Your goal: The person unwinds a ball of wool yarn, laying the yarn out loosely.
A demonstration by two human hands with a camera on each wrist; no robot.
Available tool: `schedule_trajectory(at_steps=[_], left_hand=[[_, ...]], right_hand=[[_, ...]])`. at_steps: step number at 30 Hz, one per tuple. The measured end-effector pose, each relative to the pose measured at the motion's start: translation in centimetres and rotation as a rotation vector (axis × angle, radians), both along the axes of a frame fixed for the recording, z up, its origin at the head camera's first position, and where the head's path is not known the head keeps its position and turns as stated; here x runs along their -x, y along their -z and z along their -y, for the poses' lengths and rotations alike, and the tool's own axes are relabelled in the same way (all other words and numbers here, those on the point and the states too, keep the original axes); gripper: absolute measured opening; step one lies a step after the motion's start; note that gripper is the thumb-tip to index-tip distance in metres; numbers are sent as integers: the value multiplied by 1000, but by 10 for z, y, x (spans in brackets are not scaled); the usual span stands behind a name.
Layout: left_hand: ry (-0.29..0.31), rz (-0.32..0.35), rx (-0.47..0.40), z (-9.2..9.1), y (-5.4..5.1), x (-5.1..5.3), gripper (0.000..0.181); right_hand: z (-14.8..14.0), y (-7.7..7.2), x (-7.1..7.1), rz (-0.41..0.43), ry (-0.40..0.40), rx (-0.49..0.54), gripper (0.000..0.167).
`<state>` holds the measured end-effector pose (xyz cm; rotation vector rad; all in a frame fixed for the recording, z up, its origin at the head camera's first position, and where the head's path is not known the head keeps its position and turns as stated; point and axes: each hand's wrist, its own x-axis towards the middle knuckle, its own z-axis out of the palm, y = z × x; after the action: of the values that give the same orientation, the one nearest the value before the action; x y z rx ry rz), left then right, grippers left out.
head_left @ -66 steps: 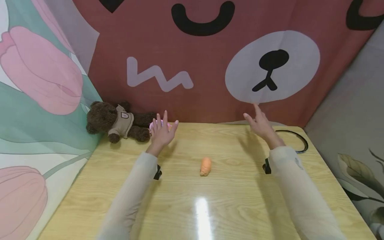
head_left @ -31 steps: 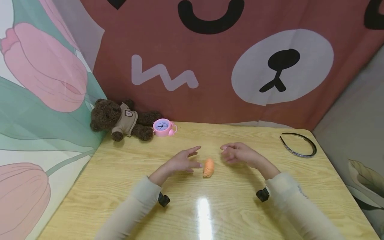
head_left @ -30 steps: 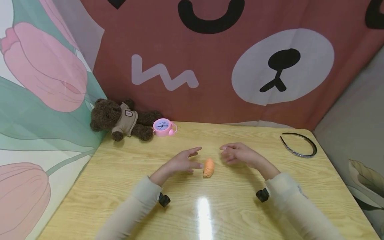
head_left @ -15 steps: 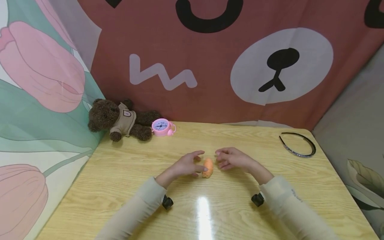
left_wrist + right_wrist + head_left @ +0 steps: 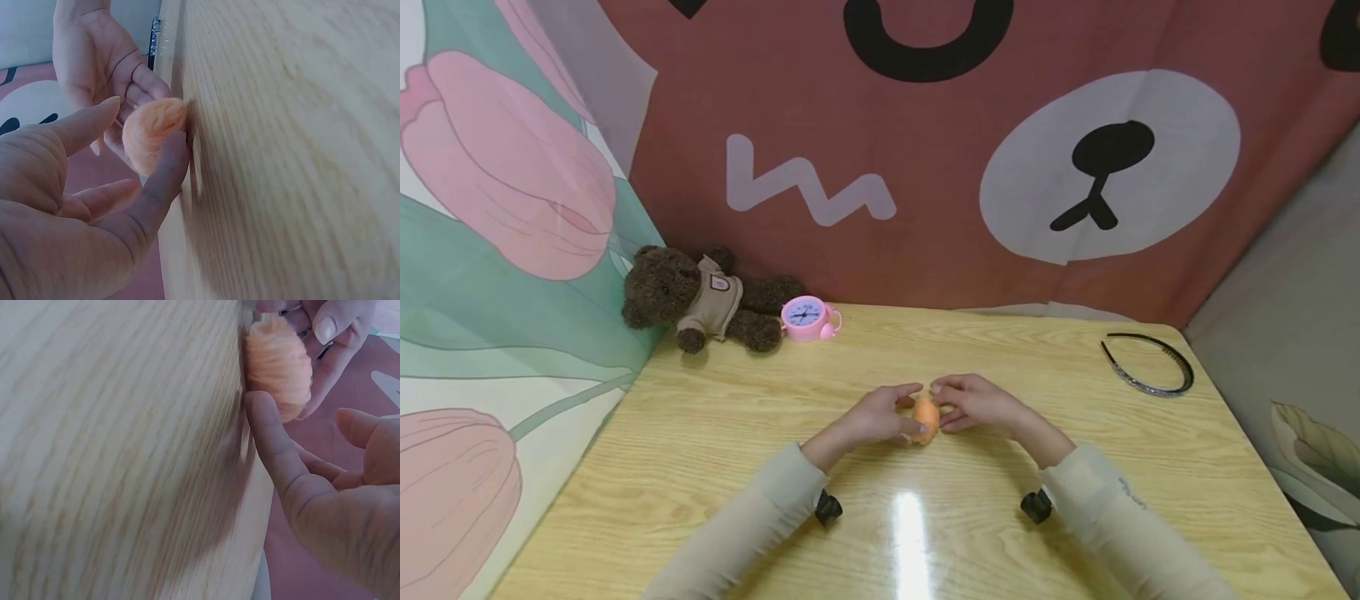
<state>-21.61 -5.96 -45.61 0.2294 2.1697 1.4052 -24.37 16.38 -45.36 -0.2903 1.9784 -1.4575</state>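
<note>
A small bundle of wound orange yarn (image 5: 927, 414) lies on the wooden table between both hands. My left hand (image 5: 880, 415) comes at it from the left, its thumb against the side of the yarn (image 5: 149, 134) in the left wrist view. The other left fingers are spread and slightly bent, apart from the yarn. From the right, my right hand (image 5: 981, 404) reaches to its other side. One right fingertip is at the lower edge of the yarn (image 5: 280, 372) in the right wrist view, while the other fingers stand off it, loosely bent.
A brown teddy bear (image 5: 711, 300) in a beige shirt lies at the back left of the table (image 5: 715, 467). Beside its feet is a pink alarm clock (image 5: 805, 317). A black headband (image 5: 1150, 367) lies at the back right. Printed cloth (image 5: 925, 250) hangs behind the table.
Both hands have come down from the back of the table and closed in on the yarn from either side. The clock, earlier partly hidden by the left hand, is now uncovered.
</note>
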Motion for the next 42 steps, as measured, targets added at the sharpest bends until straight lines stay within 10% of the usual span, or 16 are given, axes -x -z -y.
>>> schedule_trajectory(at_steps=[42], left_hand=[[-330,-405,-90,-7,-1,38,53]], right_hand=[[8,-26,34,-36,192,248,47]])
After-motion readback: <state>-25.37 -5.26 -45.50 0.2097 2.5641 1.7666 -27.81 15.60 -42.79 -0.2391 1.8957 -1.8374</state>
